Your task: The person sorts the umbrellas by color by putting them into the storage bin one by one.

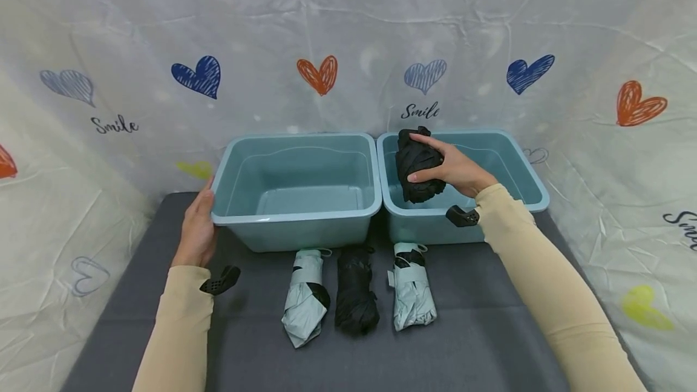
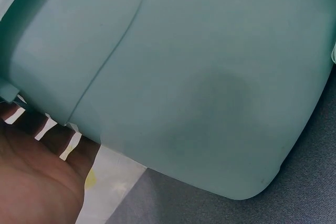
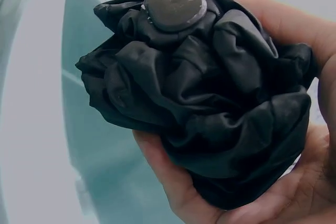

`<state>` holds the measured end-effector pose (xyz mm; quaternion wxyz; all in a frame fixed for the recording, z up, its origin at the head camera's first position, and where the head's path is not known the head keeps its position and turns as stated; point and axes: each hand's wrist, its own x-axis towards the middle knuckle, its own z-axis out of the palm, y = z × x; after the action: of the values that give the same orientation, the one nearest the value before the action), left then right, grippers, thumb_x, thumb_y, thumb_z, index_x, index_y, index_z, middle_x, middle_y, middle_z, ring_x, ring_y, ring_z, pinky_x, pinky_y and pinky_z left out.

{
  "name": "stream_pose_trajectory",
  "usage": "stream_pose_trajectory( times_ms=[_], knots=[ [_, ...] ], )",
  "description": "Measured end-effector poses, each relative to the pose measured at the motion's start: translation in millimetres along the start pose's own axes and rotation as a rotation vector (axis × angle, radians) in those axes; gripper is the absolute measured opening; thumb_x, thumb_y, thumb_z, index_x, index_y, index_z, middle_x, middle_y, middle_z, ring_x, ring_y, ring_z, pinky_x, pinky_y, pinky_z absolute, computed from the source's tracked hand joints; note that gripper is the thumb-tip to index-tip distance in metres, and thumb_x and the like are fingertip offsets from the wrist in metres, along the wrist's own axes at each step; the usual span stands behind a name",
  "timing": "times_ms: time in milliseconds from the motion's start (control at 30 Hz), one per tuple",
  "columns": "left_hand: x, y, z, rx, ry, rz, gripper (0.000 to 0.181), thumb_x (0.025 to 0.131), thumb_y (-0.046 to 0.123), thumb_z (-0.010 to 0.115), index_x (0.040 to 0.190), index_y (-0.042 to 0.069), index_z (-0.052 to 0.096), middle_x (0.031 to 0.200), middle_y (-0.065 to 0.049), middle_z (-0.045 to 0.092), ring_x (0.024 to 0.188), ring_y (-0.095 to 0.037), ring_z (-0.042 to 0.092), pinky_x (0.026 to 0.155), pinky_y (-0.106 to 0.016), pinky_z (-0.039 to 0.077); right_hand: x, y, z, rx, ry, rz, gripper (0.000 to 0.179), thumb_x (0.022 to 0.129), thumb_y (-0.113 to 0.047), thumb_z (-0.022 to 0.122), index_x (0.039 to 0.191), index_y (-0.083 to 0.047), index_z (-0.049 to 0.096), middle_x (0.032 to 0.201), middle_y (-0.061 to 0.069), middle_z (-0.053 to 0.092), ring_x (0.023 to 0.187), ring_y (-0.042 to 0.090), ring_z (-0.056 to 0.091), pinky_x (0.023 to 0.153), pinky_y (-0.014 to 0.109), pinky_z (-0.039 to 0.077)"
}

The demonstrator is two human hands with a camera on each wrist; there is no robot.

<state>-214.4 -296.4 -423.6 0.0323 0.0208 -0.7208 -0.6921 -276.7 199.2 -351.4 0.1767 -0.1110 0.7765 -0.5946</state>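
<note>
My right hand (image 1: 460, 168) grips a folded black umbrella (image 1: 418, 165) over the right-hand blue bin (image 1: 463, 213). In the right wrist view, fingers and thumb curl round the umbrella's crumpled fabric (image 3: 210, 98), its round grey end cap (image 3: 176, 6) facing the camera. At the left end of the left-hand blue bin (image 1: 296, 218), my left hand (image 1: 198, 228) touches the outer side with fairly straight fingers. Their tips are hidden behind the bin's edge in the left wrist view.
Three folded umbrellas lie in a row before the bins on the dark grey tabletop (image 1: 261, 343): a silver-grey one (image 1: 306, 313), a black one (image 1: 356, 298) and another silver-grey one (image 1: 415, 301). Behind the bins hangs a pale sheet (image 1: 359, 17) printed with hearts.
</note>
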Motion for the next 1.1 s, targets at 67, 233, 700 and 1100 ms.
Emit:
stream_pose_trajectory(
  times_ms=[67,233,700,1100],
  knots=[
    [-0.5,-0.1,0.7,0.003,0.001,0.006,0.06,0.11,0.048,0.033,0.164,0.029,0.017,0.17,0.001,0.012,0.153,-0.024,0.016,0.122,-0.051,0.013,5.4,3.9,1.7,-0.018,-0.002,0.027,0.093,0.085,-0.013,0.085,0.16,-0.032,0.033,0.17,0.003,0.004,0.153,0.031,0.016,0.116,0.058,0.026],
    [0.7,-0.9,2.1,0.008,-0.005,0.015,0.06,0.109,0.048,0.034,0.164,0.029,0.017,0.17,0.002,0.013,0.153,-0.025,0.017,0.121,-0.053,0.013,14.3,10.8,6.8,-0.043,-0.006,0.054,0.094,0.083,-0.013,0.087,0.159,-0.032,0.035,0.17,0.004,0.002,0.154,0.031,0.008,0.116,0.059,0.025],
    [2.1,-1.0,2.8,0.002,-0.006,0.021,0.059,0.11,0.047,0.032,0.164,0.028,0.017,0.17,-0.001,0.014,0.152,-0.026,0.02,0.119,-0.048,0.02,23.7,30.4,20.4,-0.144,-0.053,0.062,0.097,0.083,-0.016,0.087,0.161,-0.027,0.032,0.17,0.005,0.005,0.155,0.031,0.003,0.117,0.062,0.021],
    [-2.4,-0.5,2.2,-0.006,-0.006,0.023,0.061,0.108,0.051,0.035,0.163,0.031,0.02,0.169,0.002,0.016,0.151,-0.024,0.021,0.118,-0.043,0.023,28.4,35.7,26.9,-0.229,-0.114,0.115,0.098,0.081,-0.011,0.087,0.161,-0.024,0.032,0.168,0.012,0.008,0.149,0.037,0.019,0.11,0.057,0.037]
  ],
)
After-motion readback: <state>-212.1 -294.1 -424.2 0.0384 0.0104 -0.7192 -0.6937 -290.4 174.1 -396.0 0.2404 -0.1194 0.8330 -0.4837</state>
